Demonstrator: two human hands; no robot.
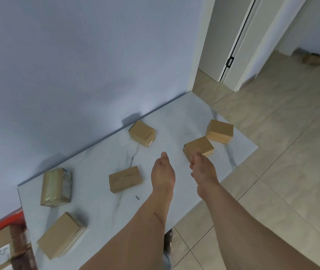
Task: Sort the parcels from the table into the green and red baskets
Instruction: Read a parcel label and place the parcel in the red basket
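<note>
Reaching over the marble-patterned table [174, 121], both hands are held out empty: the left hand [162, 173] hovers with fingers straight and together, and the right hand [203, 169] is loosely spread, its fingertips just at the near corner of a small brown parcel [199, 147]. That parcel seems to be the one to be taken next; it would best be gripped across its short sides and lifted clear before being carried, since a second parcel [220, 131] lies just beside it and could be knocked toward the table's right edge. Four more parcels are scattered to the left. The red basket [9, 221], already holding parcels, is seen at the lower left beside the table; the green basket is not in view. A pale blue wall [77, 55] stands behind the table, with beige floor tiles [272, 152] and a white door frame [252, 45] to the right.
</note>
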